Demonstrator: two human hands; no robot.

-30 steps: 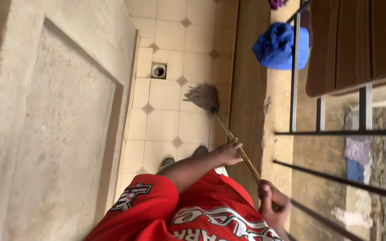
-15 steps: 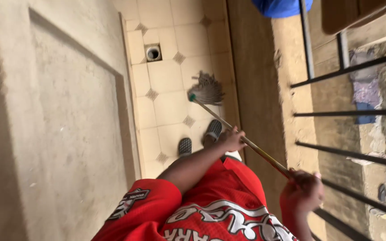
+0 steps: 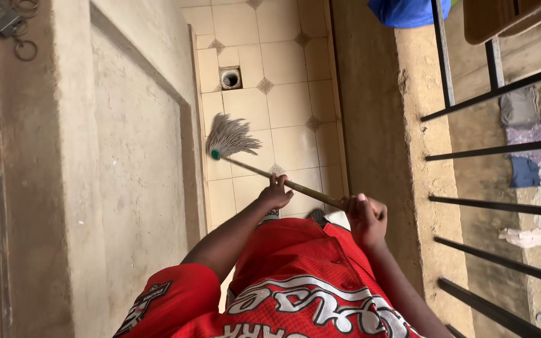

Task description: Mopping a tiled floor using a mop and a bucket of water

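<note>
Head view is showing a person holding a mop [image 3: 264, 164] with both hands. The left hand [image 3: 275, 194] is gripping the stick lower down, fingers curled around it. The right hand [image 3: 365, 219] is closed tight around the top end. The mop head is resting on the tiled floor [image 3: 283, 94] beside the wall [image 3: 139, 163], near a drain [image 3: 230, 78]. I cannot tell which tiles are already clean.

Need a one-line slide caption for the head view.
Both hands, left hand and right hand, grip a wooden-handled mop on the tiled floor near the floor drain.
</note>
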